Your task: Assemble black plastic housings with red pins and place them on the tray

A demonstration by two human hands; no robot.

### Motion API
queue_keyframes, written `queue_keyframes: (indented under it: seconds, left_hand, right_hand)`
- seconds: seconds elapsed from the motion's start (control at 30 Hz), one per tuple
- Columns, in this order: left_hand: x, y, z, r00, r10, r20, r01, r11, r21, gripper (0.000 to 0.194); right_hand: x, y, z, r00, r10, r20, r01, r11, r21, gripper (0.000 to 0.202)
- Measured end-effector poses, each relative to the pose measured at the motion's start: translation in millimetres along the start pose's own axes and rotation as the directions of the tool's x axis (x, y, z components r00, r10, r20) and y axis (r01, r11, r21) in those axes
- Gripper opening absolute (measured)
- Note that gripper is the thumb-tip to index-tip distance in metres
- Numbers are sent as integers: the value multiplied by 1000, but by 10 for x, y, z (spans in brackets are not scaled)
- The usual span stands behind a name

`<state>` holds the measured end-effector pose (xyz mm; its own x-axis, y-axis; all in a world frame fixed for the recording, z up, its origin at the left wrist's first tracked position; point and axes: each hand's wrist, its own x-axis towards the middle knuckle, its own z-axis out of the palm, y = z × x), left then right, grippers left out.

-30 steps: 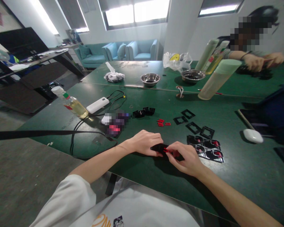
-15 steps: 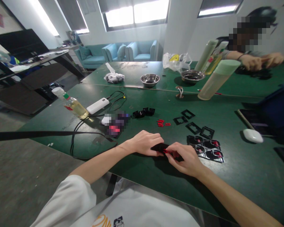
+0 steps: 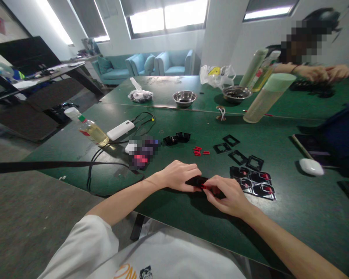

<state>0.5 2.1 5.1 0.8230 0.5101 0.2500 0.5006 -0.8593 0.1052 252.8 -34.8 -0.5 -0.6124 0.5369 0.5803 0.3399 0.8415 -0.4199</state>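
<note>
My left hand (image 3: 182, 176) is closed on the left end of a black plastic part (image 3: 196, 181) close to the table's front edge. At that part's right side, my right hand (image 3: 225, 192) pinches a small red clip (image 3: 203, 186) against it; the fingers hide most of both. Beyond my hands lie several loose red clips (image 3: 197, 151). Black square frames (image 3: 237, 157) are spread to the right of them. Nearer my right hand are glossy black pieces with red clips in them (image 3: 253, 183), set side by side. Small black blocks (image 3: 177, 138) sit farther back on the left.
A white power bank (image 3: 120, 130), cables and a leaning oil bottle (image 3: 93, 131) are at the left. Steel bowls (image 3: 184, 99) and a tall green-capped bottle (image 3: 266, 100) stand farther back. A white earbud case (image 3: 311, 167) lies right. Another person's hands (image 3: 322, 73) work across the table.
My two hands stay in nearly the same place on the black part and red clip. Across the table, the other person's hands have shifted slightly.
</note>
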Motion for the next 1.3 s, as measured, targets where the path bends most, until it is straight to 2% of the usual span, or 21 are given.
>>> queue_keyframes:
  seconds: [0.7, 1.3]
  left_hand:
    - [5, 8, -6, 1000, -8, 21, 8, 1000, 3, 47]
    - [-2, -1, 3, 1000, 0, -7, 0, 1000, 6, 45]
  right_hand:
    - [-4, 0, 11, 1000, 8, 12, -7, 1000, -16, 9]
    - [-3, 11, 25, 999, 18, 31, -18, 1000, -24, 7]
